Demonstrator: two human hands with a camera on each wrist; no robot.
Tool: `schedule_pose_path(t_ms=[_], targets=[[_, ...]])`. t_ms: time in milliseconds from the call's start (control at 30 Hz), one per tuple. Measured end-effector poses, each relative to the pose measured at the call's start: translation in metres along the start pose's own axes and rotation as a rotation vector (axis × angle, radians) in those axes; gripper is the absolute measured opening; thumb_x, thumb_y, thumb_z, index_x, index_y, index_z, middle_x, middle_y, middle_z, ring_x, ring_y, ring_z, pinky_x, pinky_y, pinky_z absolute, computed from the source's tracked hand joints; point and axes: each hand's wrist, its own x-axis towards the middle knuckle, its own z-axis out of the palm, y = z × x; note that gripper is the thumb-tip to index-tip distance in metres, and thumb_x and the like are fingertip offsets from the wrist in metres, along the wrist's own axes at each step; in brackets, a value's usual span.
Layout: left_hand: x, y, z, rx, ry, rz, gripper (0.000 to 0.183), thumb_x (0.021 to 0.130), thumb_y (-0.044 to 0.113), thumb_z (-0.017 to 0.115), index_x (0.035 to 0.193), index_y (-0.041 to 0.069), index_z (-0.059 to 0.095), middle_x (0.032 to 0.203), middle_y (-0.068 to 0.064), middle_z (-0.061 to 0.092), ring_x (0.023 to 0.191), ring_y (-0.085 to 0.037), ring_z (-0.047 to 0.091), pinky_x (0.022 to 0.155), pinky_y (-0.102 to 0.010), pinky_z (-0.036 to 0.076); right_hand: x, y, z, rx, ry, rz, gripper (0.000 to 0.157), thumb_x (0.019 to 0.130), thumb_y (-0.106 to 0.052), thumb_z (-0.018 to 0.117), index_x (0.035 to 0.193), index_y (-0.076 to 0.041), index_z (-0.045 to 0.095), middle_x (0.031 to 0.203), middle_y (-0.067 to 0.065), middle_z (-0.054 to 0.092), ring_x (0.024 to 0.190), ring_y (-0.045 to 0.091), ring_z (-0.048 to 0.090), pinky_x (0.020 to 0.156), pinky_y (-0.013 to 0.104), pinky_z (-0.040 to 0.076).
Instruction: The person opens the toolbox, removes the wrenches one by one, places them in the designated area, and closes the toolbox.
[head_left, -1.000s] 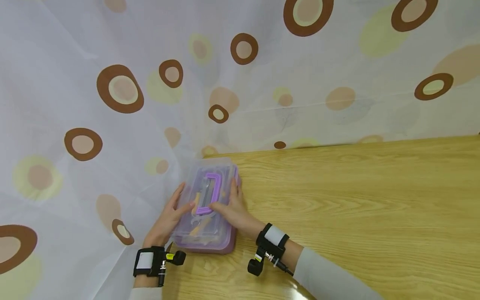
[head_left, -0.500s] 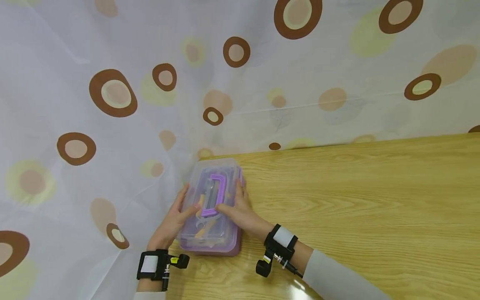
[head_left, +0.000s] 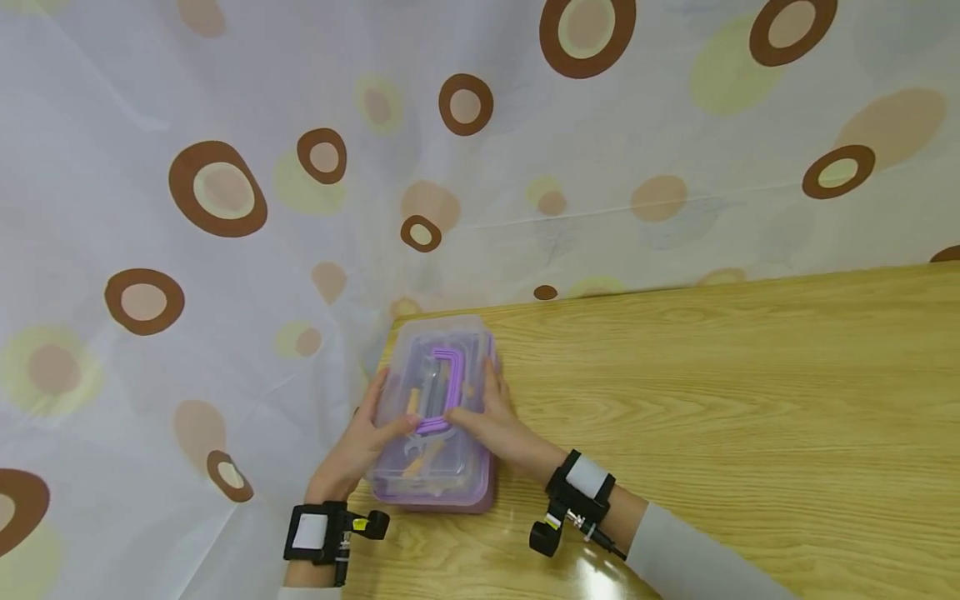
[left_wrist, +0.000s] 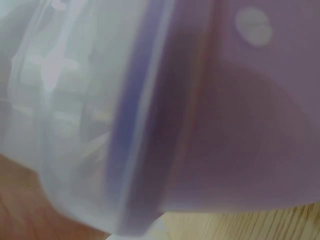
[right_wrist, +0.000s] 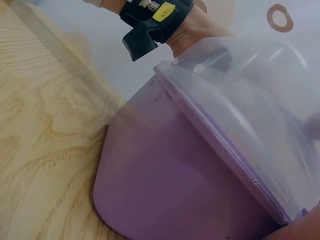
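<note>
A purple plastic storage box (head_left: 468,498) with a clear lid (head_left: 420,333) and a folded purple handle (head_left: 456,379) sits on the table near the left corner. Grey and orange shapes show through the lid, one with a wrench-like end. My left hand (head_left: 356,450) grips the box's left side, thumb over the lid beside the handle. On the opposite side, my right hand (head_left: 506,433) holds it with fingers along the wall and thumb by the handle's near end. The left wrist view shows the purple wall (left_wrist: 240,135) up close; the right wrist view shows the box's end (right_wrist: 165,165).
The wood-grain table (head_left: 712,400) stretches off to the right. A white cloth with brown and yellow circles (head_left: 300,250) hangs along the left side and the back, close to the box. Each wrist wears a black strap with a small camera (head_left: 546,537).
Both hands have moved the box to the right, away from the cloth on the left. Their hold on it looks the same. The head view has shifted slightly.
</note>
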Motion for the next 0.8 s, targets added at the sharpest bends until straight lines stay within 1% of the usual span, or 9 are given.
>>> schedule_pose_path(t_ms=[67,167,267,367,400,567,600,667,800], targets=[[-0.001,0.001,0.002,0.008,0.003,-0.001,0.102,0.098,0.035,0.074,0.169,0.037,0.001,0.177,-0.007,-0.005,0.160,-0.039,0.005,0.126,-0.065,0.008,-0.002,0.000,-0.002,-0.010,0.001,-0.005,0.119,0.086,-0.025,0.077,0.169,-0.014,-0.008,0.171,0.025,-0.014,0.158,0.049,-0.008,0.124,0.069,0.005],[-0.001,0.002,0.006,0.025,0.010,0.002,0.100,0.098,0.037,0.074,0.169,0.038,0.003,0.177,-0.006,-0.005,0.160,-0.039,0.004,0.125,-0.067,0.009,-0.004,0.000,-0.006,-0.024,0.004,-0.001,0.120,0.086,-0.026,0.078,0.169,-0.015,-0.007,0.172,0.024,-0.013,0.158,0.047,-0.007,0.125,0.068,0.006],[0.000,0.003,0.009,0.028,0.018,0.007,0.099,0.098,0.037,0.075,0.169,0.038,0.005,0.177,-0.006,-0.004,0.161,-0.038,0.002,0.125,-0.067,0.009,-0.005,0.000,-0.009,-0.024,0.008,-0.009,0.119,0.085,-0.026,0.077,0.169,-0.014,-0.007,0.172,0.025,-0.012,0.158,0.048,-0.006,0.124,0.068,0.006],[-0.001,0.004,0.012,0.023,0.025,0.013,0.099,0.097,0.037,0.075,0.169,0.038,0.006,0.177,-0.005,-0.003,0.161,-0.036,0.001,0.125,-0.067,0.007,-0.006,0.000,-0.012,-0.020,-0.003,-0.003,0.120,0.085,-0.027,0.076,0.169,-0.015,-0.009,0.172,0.024,-0.013,0.158,0.048,-0.007,0.125,0.068,0.006],[-0.001,0.005,0.013,0.023,0.029,0.013,0.099,0.097,0.036,0.075,0.168,0.039,0.007,0.177,-0.005,-0.003,0.161,-0.036,0.002,0.125,-0.067,0.007,-0.007,0.001,-0.014,-0.021,-0.008,-0.006,0.120,0.086,-0.027,0.076,0.169,-0.015,-0.009,0.171,0.024,-0.014,0.157,0.049,-0.008,0.124,0.069,0.005],[-0.002,0.006,0.020,0.044,0.039,0.014,0.100,0.096,0.039,0.076,0.168,0.041,0.007,0.177,-0.003,-0.001,0.161,-0.035,0.000,0.125,-0.068,0.005,-0.010,0.001,-0.021,-0.049,-0.035,-0.006,0.119,0.089,-0.030,0.075,0.168,-0.018,-0.012,0.172,0.022,-0.015,0.158,0.048,-0.010,0.124,0.070,0.005],[-0.002,0.007,0.021,0.048,0.038,0.012,0.100,0.096,0.040,0.076,0.168,0.041,0.007,0.177,-0.002,-0.001,0.161,-0.035,0.001,0.125,-0.068,0.005,-0.011,0.000,-0.023,-0.058,-0.038,-0.012,0.118,0.090,-0.030,0.075,0.168,-0.017,-0.012,0.172,0.022,-0.015,0.158,0.048,-0.010,0.123,0.070,0.004],[-0.003,0.008,0.024,0.055,0.026,0.009,0.101,0.096,0.043,0.076,0.167,0.043,0.004,0.177,0.000,-0.002,0.161,-0.034,-0.001,0.125,-0.068,0.004,-0.012,0.000,-0.027,-0.079,-0.050,-0.011,0.117,0.091,-0.032,0.073,0.168,-0.018,-0.014,0.172,0.020,-0.017,0.159,0.045,-0.010,0.125,0.067,0.004],[-0.005,0.012,0.029,0.082,-0.017,-0.011,0.103,0.097,0.049,0.073,0.165,0.048,-0.004,0.176,0.005,-0.008,0.161,-0.035,-0.002,0.124,-0.070,0.006,-0.014,-0.002,-0.038,-0.090,-0.086,0.001,0.116,0.092,-0.033,0.071,0.167,-0.019,-0.016,0.172,0.019,-0.019,0.159,0.042,-0.010,0.126,0.066,0.004]])
